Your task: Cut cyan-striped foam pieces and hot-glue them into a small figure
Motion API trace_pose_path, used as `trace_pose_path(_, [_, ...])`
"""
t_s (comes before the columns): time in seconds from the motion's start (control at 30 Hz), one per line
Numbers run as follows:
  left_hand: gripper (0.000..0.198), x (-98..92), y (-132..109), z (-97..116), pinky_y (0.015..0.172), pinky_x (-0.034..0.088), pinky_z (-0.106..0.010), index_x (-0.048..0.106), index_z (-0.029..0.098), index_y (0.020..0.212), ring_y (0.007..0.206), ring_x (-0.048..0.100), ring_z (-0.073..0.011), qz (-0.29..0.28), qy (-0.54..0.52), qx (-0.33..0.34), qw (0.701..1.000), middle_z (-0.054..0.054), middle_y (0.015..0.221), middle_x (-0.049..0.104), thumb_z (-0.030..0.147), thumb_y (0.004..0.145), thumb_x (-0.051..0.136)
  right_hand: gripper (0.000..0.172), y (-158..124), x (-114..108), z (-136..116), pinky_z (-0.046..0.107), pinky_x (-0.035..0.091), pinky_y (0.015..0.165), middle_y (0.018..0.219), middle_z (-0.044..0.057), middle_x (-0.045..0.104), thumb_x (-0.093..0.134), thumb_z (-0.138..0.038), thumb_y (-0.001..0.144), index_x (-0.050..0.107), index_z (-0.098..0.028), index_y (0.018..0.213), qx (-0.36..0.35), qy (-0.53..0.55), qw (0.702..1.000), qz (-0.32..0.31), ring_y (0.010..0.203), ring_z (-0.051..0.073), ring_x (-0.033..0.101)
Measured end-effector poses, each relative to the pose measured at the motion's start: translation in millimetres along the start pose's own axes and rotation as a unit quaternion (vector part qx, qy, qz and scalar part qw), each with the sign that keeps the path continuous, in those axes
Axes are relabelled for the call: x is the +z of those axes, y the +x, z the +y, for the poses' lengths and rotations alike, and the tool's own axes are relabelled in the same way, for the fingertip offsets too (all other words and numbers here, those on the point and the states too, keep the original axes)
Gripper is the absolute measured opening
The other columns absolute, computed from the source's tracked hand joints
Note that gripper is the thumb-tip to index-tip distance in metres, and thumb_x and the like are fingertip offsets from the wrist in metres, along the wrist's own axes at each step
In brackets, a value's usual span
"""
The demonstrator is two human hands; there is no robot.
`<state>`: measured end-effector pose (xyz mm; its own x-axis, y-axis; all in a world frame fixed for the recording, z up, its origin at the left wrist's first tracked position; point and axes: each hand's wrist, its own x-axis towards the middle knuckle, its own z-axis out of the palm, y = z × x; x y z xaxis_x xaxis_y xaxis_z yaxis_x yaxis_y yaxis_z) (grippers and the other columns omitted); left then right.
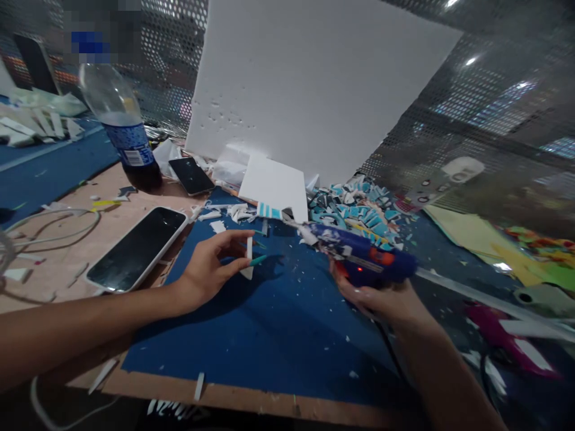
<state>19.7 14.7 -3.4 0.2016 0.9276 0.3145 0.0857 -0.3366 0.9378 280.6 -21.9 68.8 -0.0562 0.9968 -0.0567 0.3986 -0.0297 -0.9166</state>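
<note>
My left hand (215,263) pinches a small white foam strip (250,251) between thumb and fingers, over the blue mat (287,335). Long teal nails show on its fingertips. My right hand (372,296) is wrapped round the handle of a blue glue gun (359,251), which has an orange patch and a lit red light. The gun's nozzle points left, towards a white piece with teal stripes (269,211) at the back of the mat. Glue residue coats the front of the gun. A gap separates the nozzle from the strip in my left hand.
A white-cased phone (139,248), a dark phone (192,175) and a cola bottle (128,140) stand or lie at left. Teal and white scraps (359,206) are heaped behind the gun. A white board (305,78) rises at the back. A magenta glue gun (512,338) lies right.
</note>
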Motion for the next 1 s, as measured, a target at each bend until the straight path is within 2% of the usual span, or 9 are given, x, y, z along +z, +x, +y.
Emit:
trace_pose_path(0.07, [0.034,0.2,0,-1,0.069,0.059,-0.027,0.062,0.014,0.110,0.075,0.067,-0.0144,-0.003,0.010,-0.001,1.000,-0.005,0.083,0.068,0.021,0.077,0.067,0.030,6,9,2,0.034,0.050,0.051,0.068,0.006,0.067,0.078,-0.047,0.059,0.067,-0.023,0.073,-0.011,0.002,1.000,-0.011,0.057,0.021,0.060])
trace_pose_path(0.13, [0.035,0.2,0,-2,0.070,0.059,-0.028,0.063,0.016,0.110,0.075,0.066,-0.0142,-0.004,0.032,0.008,0.999,-0.004,0.083,0.068,0.022,0.076,0.068,0.026,10,17,4,0.031,0.049,0.047,0.060,0.003,0.065,0.076,-0.045,0.064,0.066,-0.022,0.072,-0.024,0.003,0.999,-0.029,0.051,0.018,0.058])
trace_pose_path(0.23, [0.034,0.5,0,-2,0.068,0.058,-0.028,0.064,0.017,0.110,0.074,0.064,-0.0138,-0.002,0.057,0.027,0.998,-0.004,0.083,0.066,0.021,0.076,0.067,0.029,12,25,8,0.026,0.039,0.032,0.041,-0.001,0.053,0.070,-0.049,0.071,0.062,-0.021,0.067,-0.008,0.025,0.997,-0.076,0.032,0.012,0.046])
trace_pose_path(0.3, [0.033,0.7,0,-2,0.067,0.058,-0.027,0.064,0.017,0.110,0.073,0.063,-0.0134,-0.001,0.062,0.031,0.998,-0.004,0.083,0.065,0.020,0.076,0.066,0.033,12,27,9,0.025,0.033,0.028,0.038,-0.002,0.050,0.067,-0.052,0.073,0.062,-0.020,0.068,0.009,0.043,0.994,-0.095,0.027,0.011,0.042])
trace_pose_path(0.5, [0.033,0.0,1,-3,0.067,0.057,-0.026,0.063,0.016,0.110,0.071,0.062,-0.0125,-0.016,0.066,0.034,0.997,-0.003,0.082,0.063,0.021,0.077,0.067,0.034,11,29,13,0.024,0.035,0.029,0.040,-0.002,0.052,0.070,-0.053,0.070,0.062,-0.020,0.067,0.036,0.048,0.994,-0.096,0.030,0.011,0.045])
trace_pose_path(0.7, [0.032,-0.9,1,-4,0.066,0.056,-0.027,0.064,0.017,0.109,0.073,0.062,-0.0136,-0.024,0.071,0.040,0.996,-0.003,0.082,0.063,0.022,0.078,0.067,0.043,10,31,22,0.025,0.032,0.027,0.035,-0.003,0.048,0.073,-0.060,0.061,0.055,-0.021,0.056,0.087,0.069,0.990,-0.089,0.027,0.011,0.041])
trace_pose_path(1.0, [0.033,-2.0,0,-5,0.068,0.055,-0.026,0.064,0.018,0.110,0.075,0.061,-0.0135,-0.025,0.077,0.038,0.996,-0.003,0.084,0.063,0.023,0.078,0.068,0.050,8,34,6,0.023,0.036,0.031,0.032,-0.003,0.045,0.073,-0.064,0.055,0.049,-0.020,0.048,0.117,0.042,0.988,-0.087,0.028,0.009,0.041])
